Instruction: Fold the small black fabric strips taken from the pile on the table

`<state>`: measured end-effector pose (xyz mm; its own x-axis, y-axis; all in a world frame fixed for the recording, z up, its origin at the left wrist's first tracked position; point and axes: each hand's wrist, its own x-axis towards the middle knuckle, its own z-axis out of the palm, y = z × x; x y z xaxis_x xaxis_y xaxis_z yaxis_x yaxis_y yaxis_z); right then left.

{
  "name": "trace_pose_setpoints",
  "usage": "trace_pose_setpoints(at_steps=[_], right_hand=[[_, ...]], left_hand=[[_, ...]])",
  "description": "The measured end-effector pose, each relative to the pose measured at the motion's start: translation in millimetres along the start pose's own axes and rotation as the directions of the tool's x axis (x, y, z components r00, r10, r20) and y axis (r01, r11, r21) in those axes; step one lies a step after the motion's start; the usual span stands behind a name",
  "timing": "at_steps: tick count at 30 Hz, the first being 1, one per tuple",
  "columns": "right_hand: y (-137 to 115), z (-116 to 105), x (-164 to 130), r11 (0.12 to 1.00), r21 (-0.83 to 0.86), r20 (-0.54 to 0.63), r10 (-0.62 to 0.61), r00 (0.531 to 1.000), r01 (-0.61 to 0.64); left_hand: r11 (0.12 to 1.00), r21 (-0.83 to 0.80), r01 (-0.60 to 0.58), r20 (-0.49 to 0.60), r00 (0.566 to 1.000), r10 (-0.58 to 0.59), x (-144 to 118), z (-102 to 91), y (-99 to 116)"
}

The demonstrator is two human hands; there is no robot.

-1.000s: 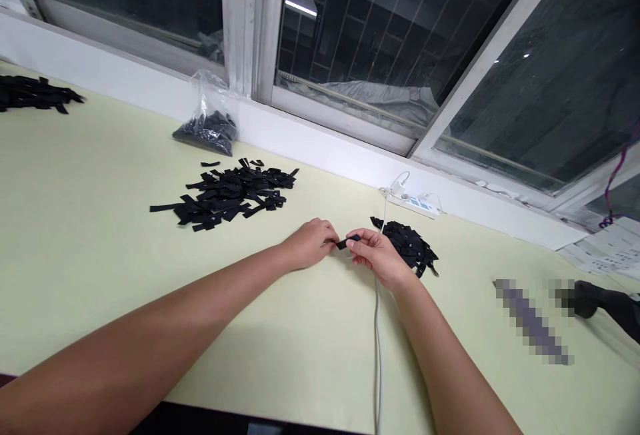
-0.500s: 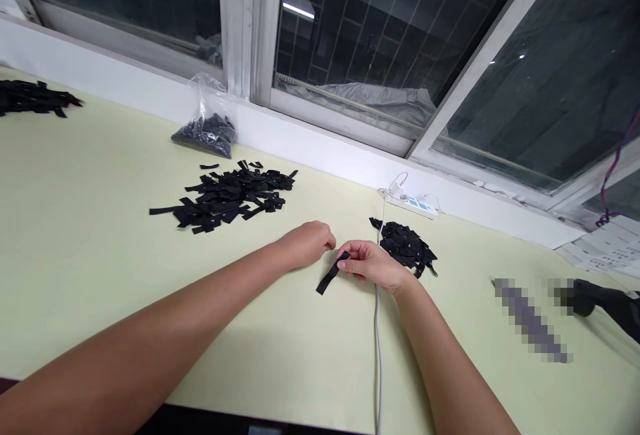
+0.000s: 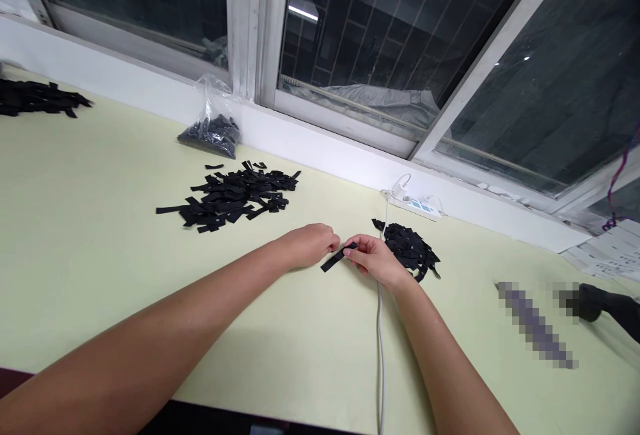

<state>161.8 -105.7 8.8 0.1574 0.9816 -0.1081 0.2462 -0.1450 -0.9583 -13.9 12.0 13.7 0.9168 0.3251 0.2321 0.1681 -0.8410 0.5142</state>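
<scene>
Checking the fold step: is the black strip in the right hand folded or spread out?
Spread out: the black strip runs straight from the right hand down-left, one end pinched.

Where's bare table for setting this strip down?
Free: table left of the left hand, below the big strip pile; also between cable and the blurred patch. Crowded: right hand with strip beside the small pile.
</scene>
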Motion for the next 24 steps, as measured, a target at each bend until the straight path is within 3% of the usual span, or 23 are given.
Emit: trace_pose_setpoints(at_steps=[8, 17, 21, 24], right_hand=[[4, 1, 2, 0.999, -0.042, -0.014, -0.001, 1.000, 0.001], [6, 0, 3, 0.999, -0.037, -0.012, -0.034, 0.999, 0.033], [7, 0, 4, 0.998, -0.050, -0.067, -0.038, 0.997, 0.035], [6, 1, 4, 0.998, -0.047, -0.104, -0.055, 0.993, 0.050]], left_hand=[[0.994, 0.071, 0.079, 0.070, 0.994, -0.084, -4, -8.4, 10], [1.000, 0.001, 0.020, 0.062, 0.998, -0.020, -4, -3.4, 10], [0.982, -0.175, 0.074, 0.010, 0.997, -0.074, -2, 5.1, 6], [0.887, -0.443, 0.129, -0.067, 0.982, -0.176, 3, 15.5, -1]])
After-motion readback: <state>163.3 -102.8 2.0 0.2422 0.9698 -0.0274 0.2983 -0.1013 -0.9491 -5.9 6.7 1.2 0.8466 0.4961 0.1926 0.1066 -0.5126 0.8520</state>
